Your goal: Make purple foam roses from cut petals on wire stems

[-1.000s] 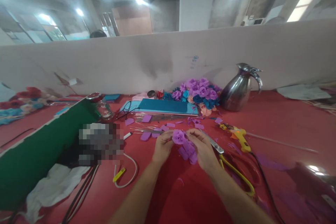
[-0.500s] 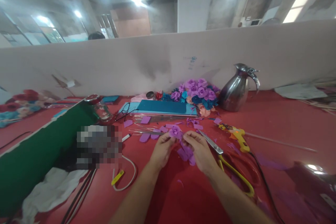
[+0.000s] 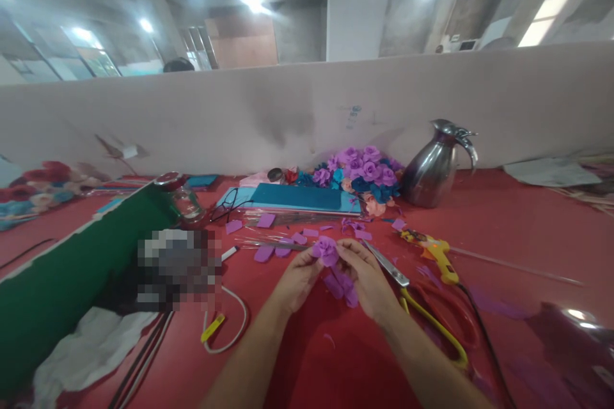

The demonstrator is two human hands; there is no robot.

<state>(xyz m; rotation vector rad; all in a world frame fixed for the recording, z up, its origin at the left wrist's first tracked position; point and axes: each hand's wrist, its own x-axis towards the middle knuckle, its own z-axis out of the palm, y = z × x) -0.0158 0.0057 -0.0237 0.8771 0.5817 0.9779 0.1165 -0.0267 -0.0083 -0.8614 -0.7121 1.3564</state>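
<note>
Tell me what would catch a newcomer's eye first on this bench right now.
Probably the purple foam flower, pinched between the left hand and right hand at centre over the red table. Behind it, against the partition, sits a heap of purple and blue flowers beside a shiny steel jug. Yellow-handled scissors lie just right of the hands.
</note>
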